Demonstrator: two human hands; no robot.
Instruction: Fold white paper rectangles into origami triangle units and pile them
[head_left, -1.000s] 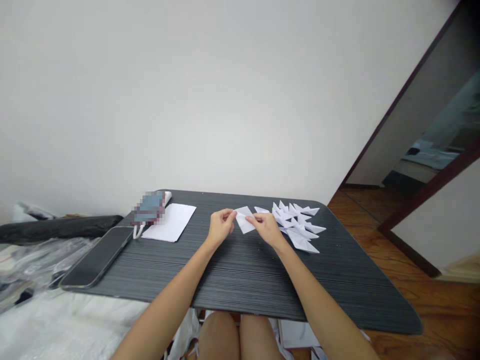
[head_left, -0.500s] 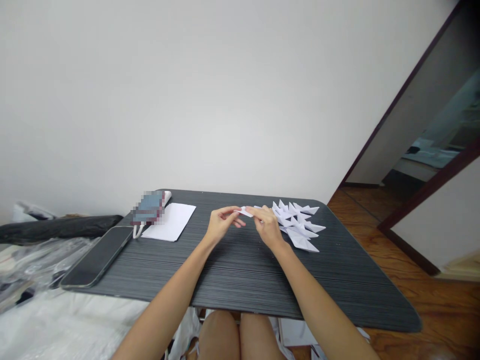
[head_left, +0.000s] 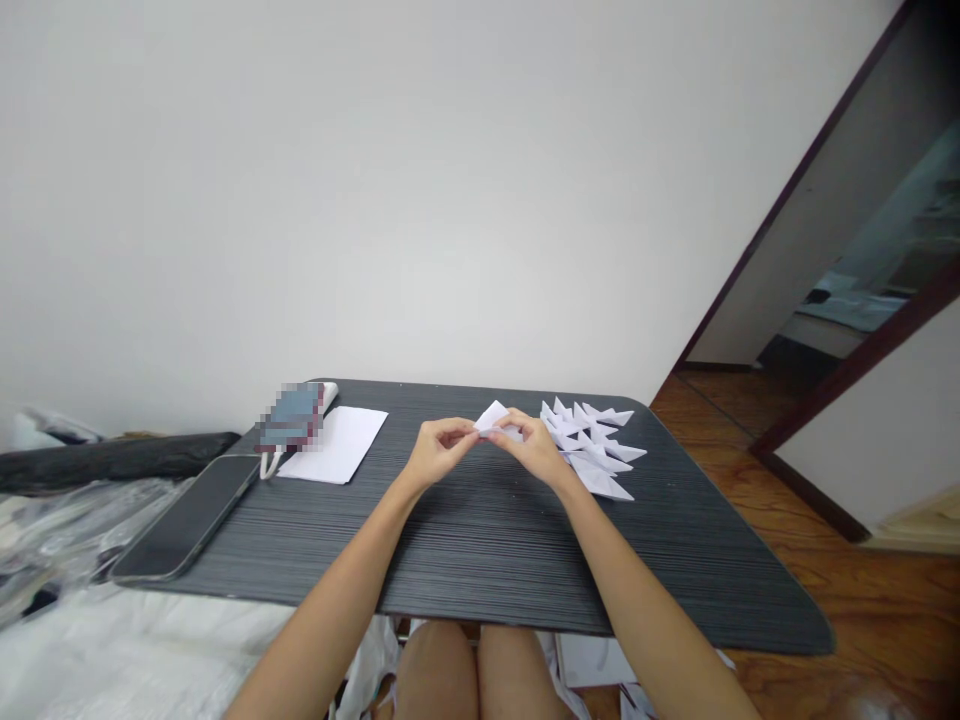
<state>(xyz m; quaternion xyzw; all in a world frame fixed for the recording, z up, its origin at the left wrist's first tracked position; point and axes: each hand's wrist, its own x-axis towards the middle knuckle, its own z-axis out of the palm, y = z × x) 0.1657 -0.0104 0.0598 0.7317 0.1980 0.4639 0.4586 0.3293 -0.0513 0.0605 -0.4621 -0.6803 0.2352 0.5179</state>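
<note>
A small piece of folded white paper is held up over the middle of the table, pinched from both sides. My left hand grips its left edge between thumb and fingers. On the other side my right hand is closed on the right edge, with the thumb underneath. Just right of that hand lies a cluster of folded paper boats with pointed ends, several of them crowded together. To the left rests a stack of flat white paper sheets.
The dark wood-grain table stands against a white wall. A smartphone lies at its left edge, beside a blurred-out device with a white cable. Plastic-wrapped items sit left of the table. A doorway opens at right.
The folded paper now stands more upright and shows a larger face. My right hand's fingers have drawn back from over it to its right edge. The view has shifted slightly.
</note>
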